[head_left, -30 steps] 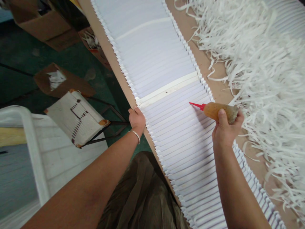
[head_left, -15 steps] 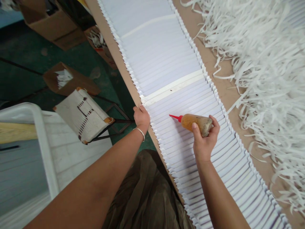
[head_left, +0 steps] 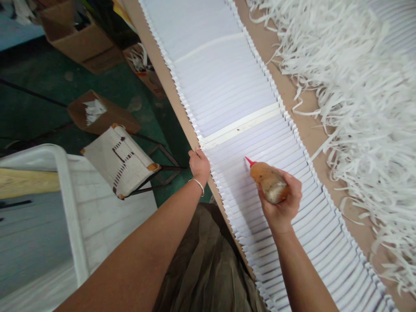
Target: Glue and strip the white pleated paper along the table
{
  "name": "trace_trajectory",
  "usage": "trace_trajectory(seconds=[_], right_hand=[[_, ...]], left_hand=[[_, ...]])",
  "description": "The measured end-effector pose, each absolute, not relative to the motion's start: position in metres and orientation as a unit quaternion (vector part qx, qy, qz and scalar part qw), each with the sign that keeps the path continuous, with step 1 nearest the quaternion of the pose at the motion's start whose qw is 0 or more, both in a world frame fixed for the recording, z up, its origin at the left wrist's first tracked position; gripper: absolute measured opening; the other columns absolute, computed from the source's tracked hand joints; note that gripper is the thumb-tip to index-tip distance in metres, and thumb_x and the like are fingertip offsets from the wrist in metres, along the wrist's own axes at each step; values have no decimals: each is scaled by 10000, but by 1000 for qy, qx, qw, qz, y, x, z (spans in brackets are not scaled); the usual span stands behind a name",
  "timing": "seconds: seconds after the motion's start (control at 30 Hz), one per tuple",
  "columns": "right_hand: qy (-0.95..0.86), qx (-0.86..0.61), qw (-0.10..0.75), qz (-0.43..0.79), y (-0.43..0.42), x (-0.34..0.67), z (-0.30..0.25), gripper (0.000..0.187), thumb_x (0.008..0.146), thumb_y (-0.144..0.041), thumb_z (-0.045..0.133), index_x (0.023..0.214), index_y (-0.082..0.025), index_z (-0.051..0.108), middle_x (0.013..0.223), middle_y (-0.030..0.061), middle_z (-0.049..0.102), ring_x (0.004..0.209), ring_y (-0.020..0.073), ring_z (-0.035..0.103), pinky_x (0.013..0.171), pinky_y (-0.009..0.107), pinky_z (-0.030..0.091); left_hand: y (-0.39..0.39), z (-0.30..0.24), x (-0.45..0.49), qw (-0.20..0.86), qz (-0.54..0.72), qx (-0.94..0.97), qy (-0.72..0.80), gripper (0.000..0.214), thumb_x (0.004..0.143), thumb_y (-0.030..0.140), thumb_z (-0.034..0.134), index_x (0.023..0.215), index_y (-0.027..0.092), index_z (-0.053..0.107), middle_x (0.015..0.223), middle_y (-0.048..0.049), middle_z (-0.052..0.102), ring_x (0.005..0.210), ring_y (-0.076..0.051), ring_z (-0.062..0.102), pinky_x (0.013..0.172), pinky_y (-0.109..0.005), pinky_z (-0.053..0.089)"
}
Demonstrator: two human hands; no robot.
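First, nearest: dark cloth [head_left: 208, 260] at the bottom edge, the wearer's own; loose folds best held off the work. Right hand [head_left: 281, 212] wrapped round an amber bottle [head_left: 269, 182], a full, snug hold with thumb and fingers on opposite sides. Bottle tilted, red nozzle [head_left: 249, 162] leading, over the middle of the white sheets [head_left: 224, 167], which overlap like shingles in a long row. My judgement: small wrist turns should steer it better than whole-arm swings, and a light, even squeeze ought to beat a hard one, since a blob would likely spread across several edges. Low nozzle is sensible, though not so low that it snags a sheet's lip. Left hand [head_left: 199, 165], bracelet [head_left: 199, 185] at the wrist, curled in at the edge of the brown board [head_left: 157, 60], beside the sheet ends; a fair bracing spot, gentle pressure only, lest the row skew. Cannot tell from this angle whether the nozzle touches the sheets or the left fingers pinch anything. Farther up, a pale band [head_left: 240, 123] crosses the row, a handy line to sight by. Across the board, a heap of white strips [head_left: 354, 99]; worth keeping stray ends out. Off left, below, a stool [head_left: 123, 169], then a small carton [head_left: 113, 121].
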State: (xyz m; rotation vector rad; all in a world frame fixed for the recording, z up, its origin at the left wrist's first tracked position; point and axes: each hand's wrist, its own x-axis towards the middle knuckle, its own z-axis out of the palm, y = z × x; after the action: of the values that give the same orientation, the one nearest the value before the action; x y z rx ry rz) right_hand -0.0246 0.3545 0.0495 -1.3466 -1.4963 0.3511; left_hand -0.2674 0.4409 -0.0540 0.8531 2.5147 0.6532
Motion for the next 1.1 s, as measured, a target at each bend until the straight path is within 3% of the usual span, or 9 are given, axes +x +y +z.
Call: trace_trajectory(seconds=[0.1,0.2,0.3,0.43,0.53,0.67,0.8,1.1], right_hand=[[-505,-625,584,116,364,-3,64,847,620,-259,914,1376,-306,534,1283,43,627,1160,260,650,1062,540,519],[-303,-641,668,226,375,15,76,633,729,-334,839,1305,-288,580,1279,14,625,1175,215,644,1071,509,530],[-149,-575,721,358,381,31,79,453,780,-366,785,1193,-273,626,1255,1,654,1150,199,666,964,457,600],[-49,-559,731,388,386,46,76,379,754,-389,811,1078,-256,665,1175,-6,697,1039,180,697,768,350,638],[-38,-573,731,369,397,54,74,373,750,-394,813,1061,-247,669,1157,-3,705,1005,177,703,709,315,627],[-107,-587,731,331,427,64,73,406,747,-358,820,1099,-249,650,1157,4,699,1036,190,705,787,368,635],[-179,-608,717,288,462,74,66,400,747,-355,825,1069,-243,616,1070,-3,686,978,198,713,782,417,640],[-189,-646,694,255,502,95,37,469,712,-352,858,1085,-228,601,1049,9,665,913,180,694,767,387,632]], left_hand=[[437,-53,-267,226,242,301,894,279,1074,379,361,1019,166,532,828,-82,648,788,-238,657,742,-331,490],[430,-54,-272,261,262,303,878,281,1069,388,347,1009,178,524,844,-83,648,809,-249,657,776,-352,501],[437,-57,-296,311,281,310,853,314,1058,415,349,959,188,542,913,-108,670,911,-265,668,870,-378,509],[503,-57,-349,279,286,290,869,388,1071,429,299,1011,154,567,1040,-165,690,1017,-301,676,947,-439,500],[572,-55,-380,236,267,310,881,409,1079,411,307,1085,86,556,1092,-226,686,1051,-326,681,952,-464,498],[619,-61,-392,188,252,325,892,465,1085,392,294,1094,6,554,1164,-317,657,1128,-357,660,994,-472,475],[618,-76,-395,138,250,337,897,445,1080,362,299,1074,18,583,1159,-306,668,1120,-342,670,987,-454,485],[618,-76,-399,113,221,339,907,394,1070,316,314,1023,45,596,1156,-285,672,1088,-323,684,972,-451,504]])
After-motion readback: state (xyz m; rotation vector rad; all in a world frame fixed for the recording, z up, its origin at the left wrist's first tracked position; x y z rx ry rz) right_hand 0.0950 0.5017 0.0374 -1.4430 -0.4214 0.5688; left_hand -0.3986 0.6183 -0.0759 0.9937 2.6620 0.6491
